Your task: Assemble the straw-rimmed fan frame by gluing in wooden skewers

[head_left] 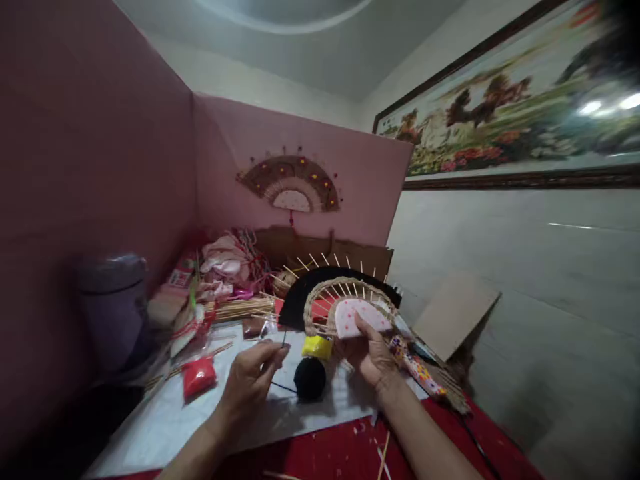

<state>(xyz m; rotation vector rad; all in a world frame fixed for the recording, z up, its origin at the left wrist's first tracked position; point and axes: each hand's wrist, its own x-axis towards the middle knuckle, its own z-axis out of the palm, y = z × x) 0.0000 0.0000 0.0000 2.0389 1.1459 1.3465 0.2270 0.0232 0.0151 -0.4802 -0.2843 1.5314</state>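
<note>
**Woven fan frame held at the bench, thread pinched beside it**

Wicker and bamboo make up the half-finished fan (345, 300): a woven arc with thin sticks radiating out past a black backing and a pink dotted centre piece. Right hand (367, 353) is closed around the fan's base, fingers curled over the dotted piece, fan held upright and facing the camera. Left hand (253, 380), left of the fan and lower, has thumb and forefinger pinched shut on a thin dark thread (280, 385); the thread runs toward a black yarn ball (310, 378) lying just below the fan on the white sheet (165, 420).

A yellow lump (317, 347) sits touching the fan's lower edge, directly above the yarn ball. A red packet (199, 376) lies well left of the fan. A bundle of bamboo sticks (240, 309) and pink cloth (227, 260) crowd the space left of and behind the fan. A purple container (113, 300), blurred, stands far left. A finished brown fan (293, 183) hangs on the pink board (360, 173) above the held fan. A cardboard piece (453, 313) leans to its right. A patterned strip (417, 367) lies below the right wrist.
</note>
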